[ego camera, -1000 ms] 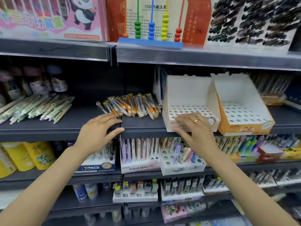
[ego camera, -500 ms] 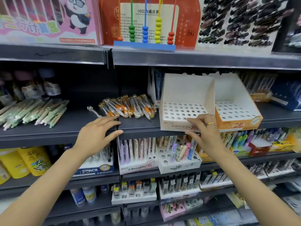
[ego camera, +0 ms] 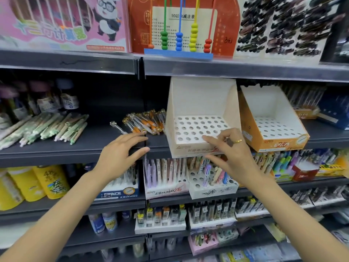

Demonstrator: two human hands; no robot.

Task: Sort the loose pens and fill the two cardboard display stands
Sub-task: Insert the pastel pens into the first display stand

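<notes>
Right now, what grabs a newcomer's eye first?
The empty white display stand, mid-shelf, with the right hand gripping its front edge. Right of it stands an empty orange stand; left of it lies a pile of orange-grip pens, the left hand open just before them.

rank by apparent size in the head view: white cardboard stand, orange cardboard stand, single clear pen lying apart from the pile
1. White cardboard stand, though it sits nearer the camera.
2. Orange cardboard stand; true sizes may match.
3. Single clear pen, smallest.
</notes>
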